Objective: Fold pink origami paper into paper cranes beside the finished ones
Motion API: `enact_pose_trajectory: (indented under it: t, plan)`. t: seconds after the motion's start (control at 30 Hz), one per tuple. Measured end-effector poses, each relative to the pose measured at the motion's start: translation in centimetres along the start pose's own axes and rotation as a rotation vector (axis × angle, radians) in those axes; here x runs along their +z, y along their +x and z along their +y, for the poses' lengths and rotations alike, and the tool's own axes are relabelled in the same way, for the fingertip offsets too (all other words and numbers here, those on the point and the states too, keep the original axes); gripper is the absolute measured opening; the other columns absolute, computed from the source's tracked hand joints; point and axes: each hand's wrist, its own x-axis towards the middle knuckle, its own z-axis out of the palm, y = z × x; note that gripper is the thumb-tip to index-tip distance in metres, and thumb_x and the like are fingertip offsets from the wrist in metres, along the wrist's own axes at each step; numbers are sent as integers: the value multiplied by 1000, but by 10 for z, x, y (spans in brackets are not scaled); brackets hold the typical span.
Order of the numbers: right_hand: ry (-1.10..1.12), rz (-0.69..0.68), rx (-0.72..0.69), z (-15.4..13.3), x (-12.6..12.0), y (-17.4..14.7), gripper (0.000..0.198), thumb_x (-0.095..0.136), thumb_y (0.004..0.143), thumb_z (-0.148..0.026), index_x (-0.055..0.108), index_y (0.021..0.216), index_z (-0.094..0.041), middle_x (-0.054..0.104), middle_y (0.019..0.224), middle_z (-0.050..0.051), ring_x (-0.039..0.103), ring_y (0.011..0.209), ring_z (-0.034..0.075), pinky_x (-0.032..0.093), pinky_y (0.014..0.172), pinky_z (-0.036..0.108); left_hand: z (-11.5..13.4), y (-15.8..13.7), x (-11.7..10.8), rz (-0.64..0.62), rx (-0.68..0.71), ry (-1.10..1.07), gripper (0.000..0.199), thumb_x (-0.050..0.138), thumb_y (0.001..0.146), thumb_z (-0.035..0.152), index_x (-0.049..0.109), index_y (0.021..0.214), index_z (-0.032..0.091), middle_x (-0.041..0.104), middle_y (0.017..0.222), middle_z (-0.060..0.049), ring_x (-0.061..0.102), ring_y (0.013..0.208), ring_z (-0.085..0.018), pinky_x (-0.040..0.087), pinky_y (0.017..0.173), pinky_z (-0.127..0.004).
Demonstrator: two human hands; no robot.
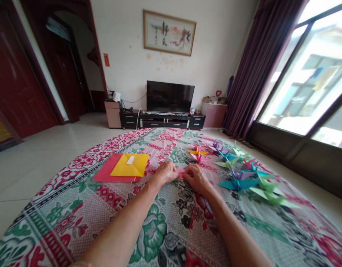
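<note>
Between my two hands is a small piece of pink folded paper, low over the patterned tablecloth. My left hand is closed on its left end, fingers curled. At its right end, my right hand grips with fingers bent together. Much of the paper is covered by my fingers, so its folded shape does not show fully. Just beyond my right hand sit a pink paper crane and a yellow paper crane.
Several more paper cranes in blue, green and purple, such as a blue crane, stand to the right. On the left, yellow paper lies on red paper. The floral tablecloth covers a round table. A television stands beyond.
</note>
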Motion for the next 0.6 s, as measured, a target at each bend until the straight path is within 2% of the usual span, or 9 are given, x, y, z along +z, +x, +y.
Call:
enact_pose_trajectory:
  t: [0.1, 0.3, 0.43, 0.6]
  plan:
    - [-2, -6, 9, 1, 0, 0, 6, 56, 69, -21, 59, 65, -18, 59, 76, 3, 53, 75, 15, 40, 72, 26, -3, 0, 0, -10, 0, -64, 24, 58, 65, 36, 70, 67, 15, 65, 62, -3, 56, 58, -12, 38, 52, -20]
    - [-39, 1, 20, 2, 3, 0, 8, 56, 69, -22, 60, 64, -18, 59, 76, 3, 53, 74, 14, 40, 71, 26, -3, 0, -1, 25, 15, -127, 18, 59, 62, 26, 69, 73, 18, 68, 69, -2, 58, 63, -12, 42, 59, -20]
    - [-78, 35, 43, -2, 6, 0, 14, 59, 69, -30, 61, 62, -18, 59, 79, 4, 53, 77, 15, 39, 72, 26, -1, -1, -3, 47, 6, -132, 18, 58, 63, 30, 68, 70, 17, 68, 69, -3, 59, 64, -14, 43, 60, -21]
    - [-90, 28, 56, -4, 5, 1, 12, 59, 69, -28, 61, 62, -19, 58, 78, 3, 52, 76, 14, 39, 70, 25, -7, 3, 0, 13, 8, -153, 15, 59, 61, 25, 69, 71, 18, 68, 70, -2, 60, 66, -14, 43, 59, -20]
